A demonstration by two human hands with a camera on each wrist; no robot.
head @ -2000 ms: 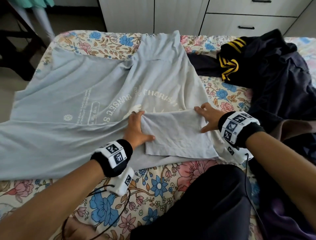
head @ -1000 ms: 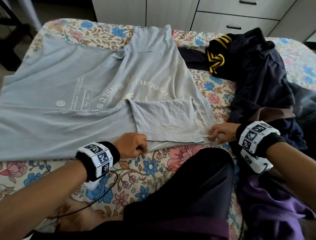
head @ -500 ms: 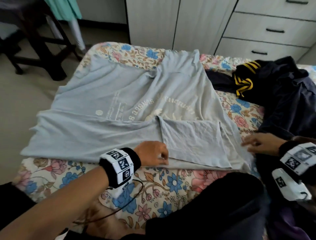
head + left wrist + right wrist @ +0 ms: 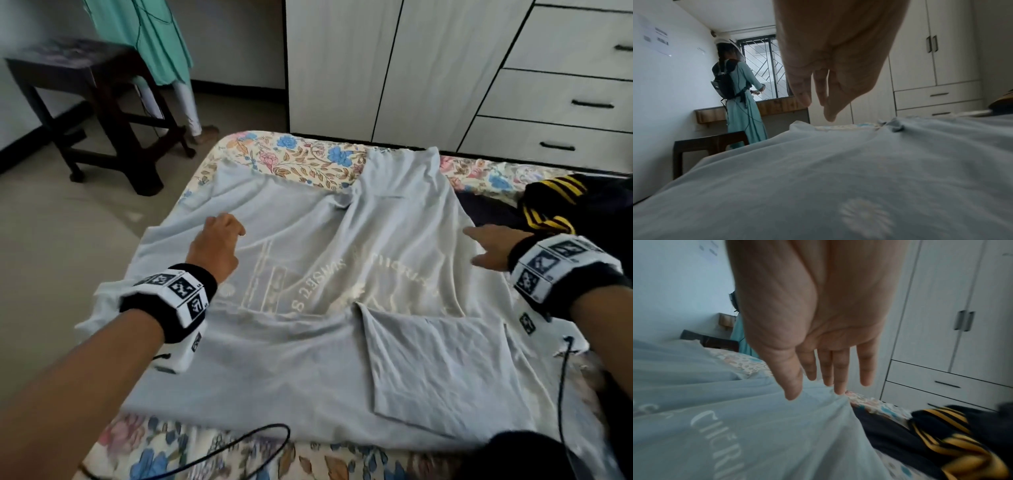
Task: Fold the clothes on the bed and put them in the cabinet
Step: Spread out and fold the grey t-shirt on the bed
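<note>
Both hands hold nothing. Left hand [image 4: 216, 247] hovers over the shirt [image 4: 308, 359], fingers loosely bent. Right hand [image 4: 492, 249] flat, fingers straight, at shirt's right edge beside the dark clothes [image 4: 561, 202]. Shirt spread on the bed [image 4: 294, 154], near sleeve folded in. Cabinet [image 4: 445, 68] beyond.

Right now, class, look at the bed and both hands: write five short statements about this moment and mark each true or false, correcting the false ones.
1. The light blue T-shirt lies spread on the bed. True.
2. The right hand grips the dark garment. False: it is open, at the shirt's right edge.
3. The left hand holds nothing. True.
4. One sleeve is folded onto the shirt. True.
5. A cabinet drawer stands open. False: all visible drawers are closed.
</note>
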